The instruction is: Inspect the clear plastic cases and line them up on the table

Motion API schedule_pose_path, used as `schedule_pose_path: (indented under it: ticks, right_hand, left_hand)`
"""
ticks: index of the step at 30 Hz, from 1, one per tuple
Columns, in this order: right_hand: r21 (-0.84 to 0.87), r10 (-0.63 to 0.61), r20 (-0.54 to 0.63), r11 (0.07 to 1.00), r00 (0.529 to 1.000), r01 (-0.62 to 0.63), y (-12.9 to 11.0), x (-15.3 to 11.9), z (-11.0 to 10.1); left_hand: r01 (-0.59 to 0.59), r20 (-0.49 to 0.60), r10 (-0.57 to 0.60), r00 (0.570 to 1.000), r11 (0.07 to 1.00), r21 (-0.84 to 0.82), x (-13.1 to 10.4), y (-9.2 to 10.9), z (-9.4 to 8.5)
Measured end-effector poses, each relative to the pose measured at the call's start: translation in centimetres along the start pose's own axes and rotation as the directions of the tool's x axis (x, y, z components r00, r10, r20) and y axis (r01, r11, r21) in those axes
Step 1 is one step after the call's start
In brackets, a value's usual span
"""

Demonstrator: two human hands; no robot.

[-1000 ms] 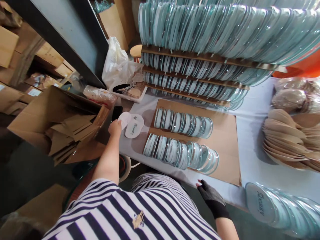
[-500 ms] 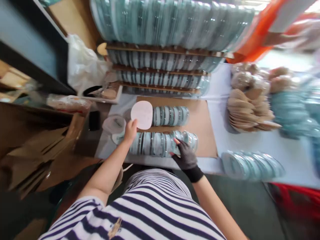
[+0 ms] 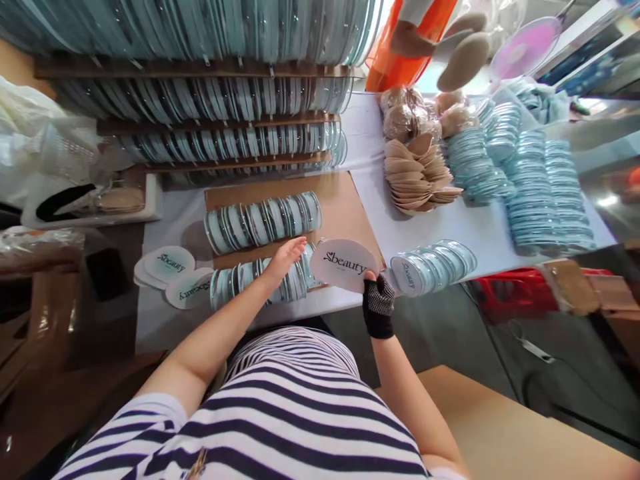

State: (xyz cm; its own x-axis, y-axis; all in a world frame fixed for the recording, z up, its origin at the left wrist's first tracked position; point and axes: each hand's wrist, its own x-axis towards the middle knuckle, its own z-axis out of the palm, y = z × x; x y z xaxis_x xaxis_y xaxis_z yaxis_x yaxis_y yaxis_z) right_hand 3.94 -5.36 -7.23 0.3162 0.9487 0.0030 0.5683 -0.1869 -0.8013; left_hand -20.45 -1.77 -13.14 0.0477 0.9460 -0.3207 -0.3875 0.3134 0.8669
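Note:
My right hand (image 3: pixel 379 299), in a black fingerless glove, pinches the lower right edge of a white rounded card (image 3: pixel 343 265) printed with "beauty". My left hand (image 3: pixel 286 260) is bare and empty, its fingers stretched out towards the card. It hovers over the front row of clear round packs (image 3: pixel 235 283), hiding part of it. A second row of packs (image 3: pixel 263 220) lies behind, on a brown cardboard sheet (image 3: pixel 345 207). Several loose printed cards (image 3: pixel 167 265) lie at the left. Right of the gloved hand, more clear packs (image 3: pixel 435 267) lean in a row.
Tall tiers of clear packs on brown boards (image 3: pixel 225 120) rise at the back. Beige pads (image 3: pixel 417 173) and stacked blue packs (image 3: pixel 535 193) stand at the right. A white tray (image 3: pixel 153 197) is at the left. Another person's hand (image 3: pixel 413 40) holds beige pads at the back.
My left hand held a blank-faced white card and is now empty. My right hand has left the front row and now holds a printed card. The view has swung to the right.

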Motion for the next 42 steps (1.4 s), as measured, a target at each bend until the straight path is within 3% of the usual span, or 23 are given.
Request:
schedule_pose_path:
  ticks: [2,4,8,10,12,15,18,21,28,31,33,36,38,40,42]
  right_hand:
    - [0.093,0.085,-0.002,0.992,0.996,-0.084,-0.1,-1.6,-0.1]
    - [0.182,0.149,0.065,0.970,0.987,-0.158,-0.7,-2.9,0.3]
    - [0.292,0.177,0.392,0.907,0.903,-0.304,-2.4,-3.7,0.2]
    - [0.382,0.129,0.430,0.871,0.894,-0.310,-3.2,-3.2,-0.4]
    - [0.476,0.091,0.351,0.840,0.932,-0.261,-3.6,-2.5,-1.1]
    - [0.466,0.080,0.258,0.863,0.963,-0.196,-4.0,-1.5,-1.6]
    - [0.476,0.101,0.362,0.835,0.927,-0.277,-4.2,-1.2,-1.2]
    - [0.511,0.119,0.463,0.774,0.878,-0.375,-4.6,-1.5,-0.3]
    - [0.493,0.186,0.634,0.651,0.751,-0.577,-5.4,-2.6,0.8]
    - [0.487,0.198,0.649,0.633,0.735,-0.601,-4.9,-2.4,1.2]
    - [0.477,0.198,0.619,0.674,0.760,-0.564,-4.1,-2.0,1.2]
    - [0.402,0.176,0.433,0.840,0.884,-0.365,-2.9,-1.5,1.1]
    - [0.324,0.132,0.288,0.919,0.948,-0.227,-2.3,-1.1,1.4]
    - [0.296,0.110,0.270,0.936,0.957,-0.191,-2.4,-0.9,2.1]
    - [0.287,0.091,0.341,0.938,0.936,-0.196,-3.3,-1.0,3.3]
  left_hand:
    - [0.132,0.142,-0.106,0.984,0.972,-0.193,-0.7,-0.3,1.4]
    - [0.203,0.247,-0.129,0.960,0.931,-0.304,-2.0,-0.4,3.1]
    - [0.100,0.133,-0.070,0.989,0.966,-0.238,-3.9,0.4,5.1]
    - [0.053,0.121,-0.036,0.992,0.989,-0.141,-4.3,1.4,5.0]
    - [0.037,0.161,-0.030,0.986,0.998,-0.044,-4.7,2.4,4.5]
    - [0.039,0.271,-0.042,0.962,0.999,0.018,-5.4,3.9,3.6]
    - [0.018,0.417,0.005,0.909,0.999,-0.051,-6.1,4.7,3.3]
    - [0.006,0.457,0.056,0.888,0.991,-0.132,-6.5,4.9,3.3]
    - [-0.023,0.420,0.090,0.903,0.986,-0.163,-6.5,4.6,2.9]
    - [-0.040,0.379,0.082,0.922,0.992,-0.116,-6.3,4.3,2.8]
    - [-0.053,0.307,0.065,0.949,0.998,-0.046,-5.9,4.0,2.9]
    - [-0.099,0.142,0.086,0.986,0.992,0.084,-5.3,3.6,2.4]
    - [-0.148,0.021,0.147,0.989,0.981,0.128,-5.1,3.5,1.4]
    - [-0.195,-0.085,0.211,0.974,0.968,0.161,-5.2,3.3,0.1]
    - [-0.224,-0.133,0.249,0.959,0.957,0.183,-5.4,3.1,-1.2]
